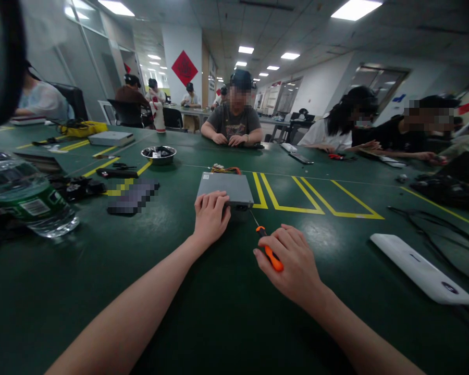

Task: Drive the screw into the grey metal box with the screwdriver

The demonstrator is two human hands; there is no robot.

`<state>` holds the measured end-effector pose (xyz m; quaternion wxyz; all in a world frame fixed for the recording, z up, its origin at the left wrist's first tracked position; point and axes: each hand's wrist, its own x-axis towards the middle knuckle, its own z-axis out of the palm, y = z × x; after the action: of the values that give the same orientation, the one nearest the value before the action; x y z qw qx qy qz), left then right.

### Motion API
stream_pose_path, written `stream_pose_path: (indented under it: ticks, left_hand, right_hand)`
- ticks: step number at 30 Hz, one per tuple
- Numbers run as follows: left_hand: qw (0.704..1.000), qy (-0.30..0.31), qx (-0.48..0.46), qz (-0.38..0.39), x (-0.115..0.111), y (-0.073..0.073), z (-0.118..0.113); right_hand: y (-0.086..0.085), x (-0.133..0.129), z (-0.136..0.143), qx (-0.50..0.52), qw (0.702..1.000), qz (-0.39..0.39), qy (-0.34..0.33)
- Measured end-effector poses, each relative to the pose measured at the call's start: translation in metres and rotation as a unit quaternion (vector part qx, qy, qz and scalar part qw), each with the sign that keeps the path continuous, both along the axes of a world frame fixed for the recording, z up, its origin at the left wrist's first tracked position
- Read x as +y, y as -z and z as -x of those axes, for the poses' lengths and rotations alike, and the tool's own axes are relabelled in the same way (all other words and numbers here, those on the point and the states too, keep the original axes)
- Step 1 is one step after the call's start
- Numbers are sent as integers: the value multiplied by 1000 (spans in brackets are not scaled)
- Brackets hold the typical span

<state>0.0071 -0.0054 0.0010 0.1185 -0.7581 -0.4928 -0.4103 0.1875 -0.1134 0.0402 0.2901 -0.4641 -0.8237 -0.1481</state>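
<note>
A flat grey metal box (234,187) with a white label and coloured wires at its back lies on the green table. My left hand (212,216) grips the front left part of this box, fingers bent over its top and thumb at the front side. An orange and black screwdriver (273,256) is held in my right hand (291,260), its fingers closed round the handle. The thin shaft points up and left, with its tip at the front right corner of the box. Whether the tip touches a screw is too small to tell.
On the left are a large water bottle (27,195), a dark phone-like object (133,197) and a metal bowl (158,154) of small parts. A white case (422,268) and black cables lie right. People sit across the table.
</note>
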Motion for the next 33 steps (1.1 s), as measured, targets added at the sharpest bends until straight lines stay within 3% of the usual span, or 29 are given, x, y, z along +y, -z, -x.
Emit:
stream_pose_path:
  ticks: [6, 13, 21, 27, 33]
  left_hand:
    - [1000, 1, -5, -1, 0, 0, -1]
    - [1000, 2, -2, 1, -1, 0, -1]
    - [1000, 2, -6, 0, -1, 0, 0]
    - [1000, 3, -3, 3, -1, 0, 0]
    - [1000, 1, -10, 1, 1, 2, 0]
  right_hand:
    - [2, 1, -3, 58, 998, 5, 3]
    - [1, -2, 1, -8, 999, 40, 6]
    - [4, 1, 1, 45, 999, 26, 10]
    - [4, -1, 3, -13, 999, 41, -4]
    - [2, 0, 1, 33, 999, 23, 8]
